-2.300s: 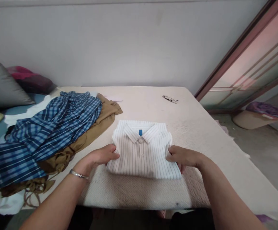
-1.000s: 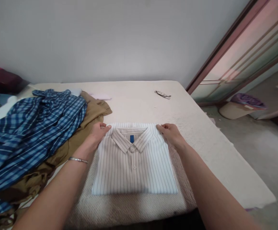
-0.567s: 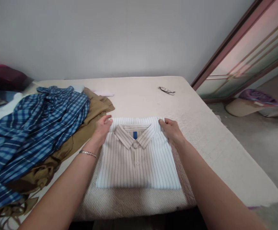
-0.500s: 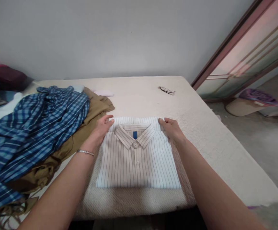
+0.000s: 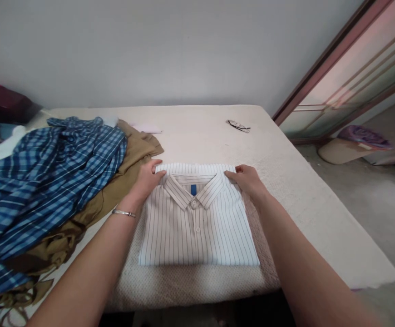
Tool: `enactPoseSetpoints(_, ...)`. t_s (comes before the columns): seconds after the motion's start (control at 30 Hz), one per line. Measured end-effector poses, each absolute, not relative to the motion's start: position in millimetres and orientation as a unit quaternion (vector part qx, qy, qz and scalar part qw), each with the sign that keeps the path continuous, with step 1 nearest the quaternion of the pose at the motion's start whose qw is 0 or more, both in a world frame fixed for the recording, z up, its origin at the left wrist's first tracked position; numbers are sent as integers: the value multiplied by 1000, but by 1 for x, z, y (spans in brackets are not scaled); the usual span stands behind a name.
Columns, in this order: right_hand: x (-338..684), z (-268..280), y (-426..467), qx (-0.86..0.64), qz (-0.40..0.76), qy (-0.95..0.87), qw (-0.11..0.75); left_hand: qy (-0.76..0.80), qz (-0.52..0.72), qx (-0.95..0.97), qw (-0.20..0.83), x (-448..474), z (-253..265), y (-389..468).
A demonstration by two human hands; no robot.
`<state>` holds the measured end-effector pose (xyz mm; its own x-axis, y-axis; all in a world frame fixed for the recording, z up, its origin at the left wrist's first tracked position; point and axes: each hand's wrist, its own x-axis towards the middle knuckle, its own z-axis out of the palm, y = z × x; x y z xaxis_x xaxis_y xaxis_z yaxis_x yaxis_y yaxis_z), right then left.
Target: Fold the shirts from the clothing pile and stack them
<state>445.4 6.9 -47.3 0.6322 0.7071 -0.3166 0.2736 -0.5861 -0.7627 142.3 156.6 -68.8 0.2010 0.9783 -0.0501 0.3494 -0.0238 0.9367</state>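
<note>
A white shirt with thin dark stripes point(image 5: 197, 231) lies folded into a neat rectangle, its buttoned collar on top and a blue label inside the neck. My left hand point(image 5: 150, 177) pinches its far left corner, thumb above and fingers at the edge. At the far right corner, my right hand point(image 5: 245, 177) grips the cloth the same way, with most of its fingers tucked out of sight. A silver bracelet point(image 5: 124, 213) circles my left wrist.
The shirt rests on a padded, cream-covered surface point(image 5: 306, 236). To the left lie a blue plaid garment point(image 5: 71, 168) and a brown garment point(image 5: 138, 145). Eyeglasses point(image 5: 238, 126) sit toward the back. Beyond the right edge stands a bin point(image 5: 340, 150) with a purple liner, on the floor.
Both hands stay at the shirt's far corners, with the thumbs slightly further in over the cloth. The view has shifted a little; the shirt remains folded and flat.
</note>
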Motion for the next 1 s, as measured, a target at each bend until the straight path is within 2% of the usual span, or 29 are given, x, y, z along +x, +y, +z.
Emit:
enactPoseSetpoints(0.1, 441, -35, -3, -881, 205, -356, 233, 542, 272, 731, 314, 140, -60, 156)
enactPoseSetpoints(0.2, 425, -21, -13, -859, 41, -460, 220, 557, 223, 784, 158, 143, -42, 146)
enactPoseSetpoints(0.3, 406, -12, -16, -796, 97, -549, 235, 528, 178, 828, 71, 148, -22, 134)
enactPoseSetpoints(0.37, 397, -11, -14, -783, 159, -561, 217, 483, 124, 862, 96, 151, -14, 127)
enactPoseSetpoints(0.5, 391, -9, -11, -790, 198, -543, 206, 416, 57, 887, 191, 148, -13, 124)
enactPoseSetpoints(0.63, 390, 15, -26, -652, 388, -611, 228, 432, 111, 852, 274, 137, -11, 135)
enactPoseSetpoints(0.7, 383, 29, -40, -563, 458, -658, 202, 433, 168, 841, 277, 133, -9, 142)
enactPoseSetpoints(0.83, 362, 41, -62, -522, 470, -706, 88, 401, 242, 835, 289, 142, -13, 141)
enactPoseSetpoints(1.0, 348, 34, -66, -563, 422, -710, -25, 281, 172, 898, 290, 171, -25, 113)
